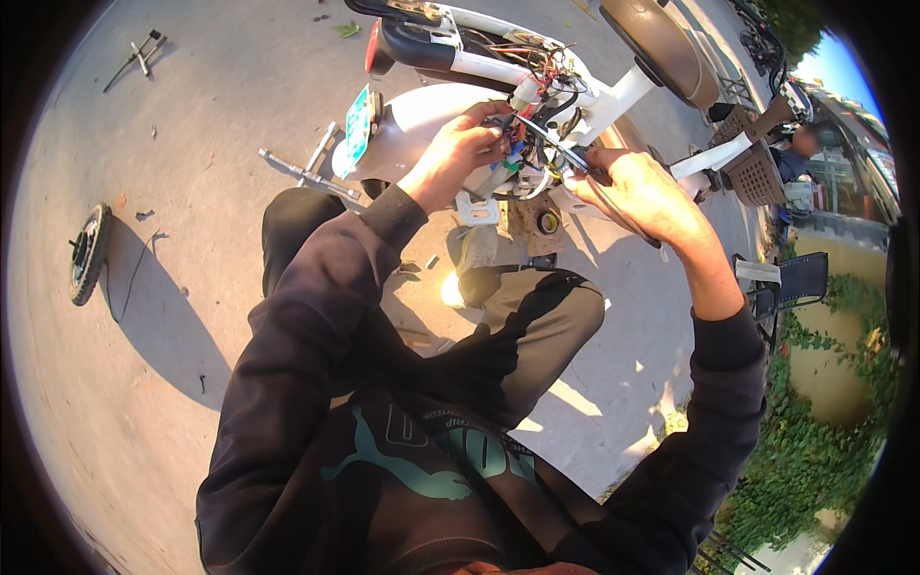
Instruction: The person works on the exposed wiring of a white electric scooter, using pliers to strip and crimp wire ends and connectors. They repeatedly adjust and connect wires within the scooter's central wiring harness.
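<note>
In front of me is a white electric scooter (431,108) with its body opened, exposing a tangle of coloured wires and connectors (550,79). My left hand (467,144) reaches into this wiring, thumb and fingers pinched on dark wires. From the right, my right hand (632,190) grips a long metal hand tool (553,144), which looks like scissors. Its slim tip points at the wires by my left fingertips. My palm and fingers partly cover its handles. A white connector block (527,93) sits just above the left fingertips.
A cross wheel wrench (309,172) lies beside the rear fender, another (144,56) farther left. A small wheel with tyre (90,255) stands at far left. Tape (548,222) rests below the scooter. A folding chair (798,280) and a person (794,154) are at right.
</note>
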Demonstrator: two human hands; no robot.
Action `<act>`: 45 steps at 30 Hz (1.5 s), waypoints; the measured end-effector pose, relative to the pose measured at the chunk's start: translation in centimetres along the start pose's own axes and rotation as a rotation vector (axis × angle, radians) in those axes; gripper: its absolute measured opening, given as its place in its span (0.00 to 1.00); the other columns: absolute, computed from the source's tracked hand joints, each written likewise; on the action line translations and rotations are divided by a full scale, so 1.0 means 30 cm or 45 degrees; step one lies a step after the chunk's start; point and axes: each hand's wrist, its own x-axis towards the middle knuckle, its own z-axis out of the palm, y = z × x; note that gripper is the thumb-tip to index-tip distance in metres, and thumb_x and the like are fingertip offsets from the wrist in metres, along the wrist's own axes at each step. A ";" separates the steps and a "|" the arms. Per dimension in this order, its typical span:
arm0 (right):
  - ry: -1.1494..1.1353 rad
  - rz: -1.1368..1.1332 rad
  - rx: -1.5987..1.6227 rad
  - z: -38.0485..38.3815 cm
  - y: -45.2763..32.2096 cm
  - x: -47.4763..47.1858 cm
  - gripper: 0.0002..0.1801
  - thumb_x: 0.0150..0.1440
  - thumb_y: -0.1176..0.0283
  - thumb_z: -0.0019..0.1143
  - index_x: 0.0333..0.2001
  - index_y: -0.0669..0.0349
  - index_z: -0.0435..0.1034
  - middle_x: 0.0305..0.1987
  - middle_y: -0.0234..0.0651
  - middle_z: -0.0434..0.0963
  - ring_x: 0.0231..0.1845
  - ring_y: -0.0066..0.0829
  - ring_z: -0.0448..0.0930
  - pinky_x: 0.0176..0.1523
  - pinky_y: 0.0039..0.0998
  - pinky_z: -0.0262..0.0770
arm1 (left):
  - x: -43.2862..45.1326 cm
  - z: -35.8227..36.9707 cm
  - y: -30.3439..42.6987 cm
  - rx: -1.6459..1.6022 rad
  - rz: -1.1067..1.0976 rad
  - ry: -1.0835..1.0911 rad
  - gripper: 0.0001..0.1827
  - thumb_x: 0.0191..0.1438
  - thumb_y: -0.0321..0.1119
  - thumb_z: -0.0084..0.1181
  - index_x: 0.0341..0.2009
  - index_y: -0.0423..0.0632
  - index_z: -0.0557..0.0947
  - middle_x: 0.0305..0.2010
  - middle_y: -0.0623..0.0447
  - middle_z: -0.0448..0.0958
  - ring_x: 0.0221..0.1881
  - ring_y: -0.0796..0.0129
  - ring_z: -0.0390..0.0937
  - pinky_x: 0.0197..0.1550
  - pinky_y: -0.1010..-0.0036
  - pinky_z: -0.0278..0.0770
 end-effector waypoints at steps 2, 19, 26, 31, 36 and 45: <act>0.012 -0.003 -0.010 0.010 0.010 0.003 0.24 0.60 0.55 0.60 0.44 0.68 0.76 0.23 0.45 0.75 0.24 0.30 0.75 0.34 0.34 0.72 | 0.000 0.002 0.001 -0.007 -0.001 0.000 0.23 0.64 0.28 0.42 0.64 0.44 0.67 0.44 0.55 0.73 0.45 0.76 0.72 0.62 0.70 0.71; 0.064 -0.176 -0.406 0.014 -0.036 0.016 0.19 0.61 0.58 0.54 0.37 0.67 0.74 0.27 0.50 0.79 0.31 0.49 0.81 0.39 0.46 0.76 | -0.002 -0.001 -0.003 0.027 -0.032 -0.017 0.28 0.63 0.27 0.45 0.68 0.42 0.62 0.41 0.55 0.73 0.45 0.72 0.73 0.64 0.65 0.68; -0.070 -0.076 -0.411 -0.012 -0.078 0.030 0.20 0.62 0.58 0.49 0.36 0.67 0.74 0.31 0.51 0.80 0.35 0.52 0.82 0.44 0.46 0.78 | -0.004 0.013 -0.004 0.033 -0.042 -0.038 0.29 0.63 0.25 0.44 0.69 0.44 0.58 0.41 0.55 0.74 0.45 0.73 0.74 0.64 0.67 0.69; -0.111 0.000 -0.549 -0.010 -0.103 0.027 0.22 0.61 0.57 0.46 0.43 0.65 0.77 0.37 0.48 0.83 0.40 0.46 0.84 0.47 0.43 0.79 | 0.002 -0.001 -0.020 -0.017 -0.023 -0.069 0.29 0.64 0.24 0.45 0.69 0.45 0.58 0.44 0.53 0.75 0.46 0.73 0.74 0.64 0.67 0.69; -0.078 -0.012 -0.599 0.014 -0.101 0.035 0.18 0.62 0.60 0.48 0.36 0.67 0.75 0.32 0.48 0.81 0.36 0.48 0.83 0.43 0.44 0.80 | -0.002 0.004 -0.021 -0.029 -0.033 -0.041 0.30 0.63 0.23 0.44 0.69 0.45 0.57 0.46 0.53 0.75 0.47 0.72 0.73 0.65 0.66 0.68; -0.033 -0.009 -0.627 0.036 -0.091 0.039 0.17 0.59 0.61 0.52 0.32 0.67 0.75 0.31 0.46 0.81 0.34 0.44 0.84 0.40 0.41 0.81 | -0.013 0.017 -0.040 -0.135 0.011 0.073 0.25 0.63 0.22 0.45 0.64 0.49 0.61 0.43 0.53 0.75 0.46 0.71 0.74 0.66 0.63 0.68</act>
